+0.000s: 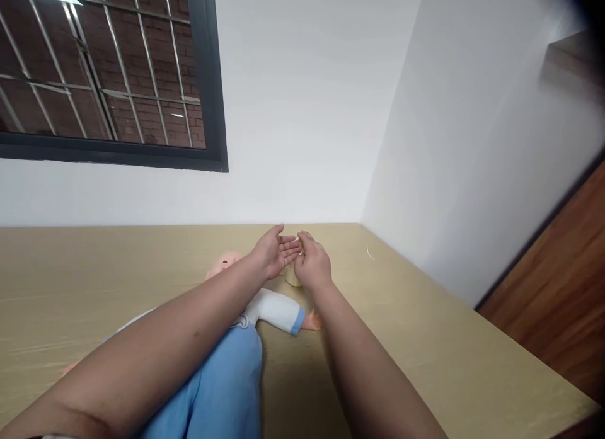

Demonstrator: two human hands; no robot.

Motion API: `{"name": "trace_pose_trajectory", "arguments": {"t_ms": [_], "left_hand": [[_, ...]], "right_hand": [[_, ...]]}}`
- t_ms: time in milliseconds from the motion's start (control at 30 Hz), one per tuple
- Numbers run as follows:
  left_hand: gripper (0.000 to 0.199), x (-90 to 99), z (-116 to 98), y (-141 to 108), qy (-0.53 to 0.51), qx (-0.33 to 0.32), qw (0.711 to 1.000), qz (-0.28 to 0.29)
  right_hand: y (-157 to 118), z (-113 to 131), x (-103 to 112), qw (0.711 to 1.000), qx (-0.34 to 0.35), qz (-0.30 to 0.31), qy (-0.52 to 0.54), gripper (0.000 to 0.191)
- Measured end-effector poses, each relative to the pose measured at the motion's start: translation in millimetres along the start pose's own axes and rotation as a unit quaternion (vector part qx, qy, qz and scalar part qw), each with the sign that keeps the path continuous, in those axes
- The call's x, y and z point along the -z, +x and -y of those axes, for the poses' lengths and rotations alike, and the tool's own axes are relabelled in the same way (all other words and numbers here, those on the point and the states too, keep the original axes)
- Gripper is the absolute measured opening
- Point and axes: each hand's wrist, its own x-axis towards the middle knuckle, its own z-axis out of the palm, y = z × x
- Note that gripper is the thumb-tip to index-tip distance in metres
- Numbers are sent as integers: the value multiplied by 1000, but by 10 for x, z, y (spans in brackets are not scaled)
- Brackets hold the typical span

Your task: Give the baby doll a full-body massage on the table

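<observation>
My left hand point(278, 253) is held palm up with its fingers stretched out, their tips meeting the right hand. My right hand point(312, 261) is curled, fingers bent toward the left fingertips; whatever lies inside it is too small or hidden to name. Just below and behind the hands is a beige, round-sided thing point(293, 277), partly covered by them. A baby doll lies on its back under my left forearm. Its head point(225, 261) shows past the forearm, and its white sleeve point(278, 310) with a blue cuff reaches right. Blue trousers point(227, 388) cover its lower body.
The doll lies on a tan-covered tabletop point(401, 338) that meets a white wall point(297, 111). A thin, bent white strip point(369, 253) lies to the right of my hands. A barred window point(104, 67) is at upper left, and brown wood panelling point(553, 288) at right.
</observation>
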Motion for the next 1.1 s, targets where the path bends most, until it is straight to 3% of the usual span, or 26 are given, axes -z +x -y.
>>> {"name": "trace_pose_trajectory", "arguments": {"t_ms": [167, 333, 467, 567, 633, 733, 867, 1100], "left_hand": [[40, 194, -122, -172, -13, -30, 999, -13], [36, 525, -235, -536, -63, -68, 995, -30], [37, 704, -209, -856, -113, -76, 989, -48], [35, 746, -160, -1039, -166, -65, 983, -48], [34, 765, -134, -1114, -200, -61, 977, -47], [37, 841, -98, -1132, -222, -58, 971, -62], [44, 1006, -37, -1034, -232, -30, 971, -50], [59, 1159, -10, -943, -266, -19, 964, 17]], "right_hand": [[19, 66, 56, 1000, 5, 4, -17, 55], [74, 204, 123, 999, 12, 6, -42, 53], [-55, 649, 174, 996, 87, -6, -21, 59], [-291, 1133, 209, 973, 207, 81, 59, 59], [-457, 1388, 209, 949, 266, 143, 87, 73], [-629, 1558, 158, 938, 260, 213, 90, 93], [-745, 1588, 75, 936, 199, 283, 67, 92], [-1015, 1748, 97, 941, 188, 270, 79, 101]]}}
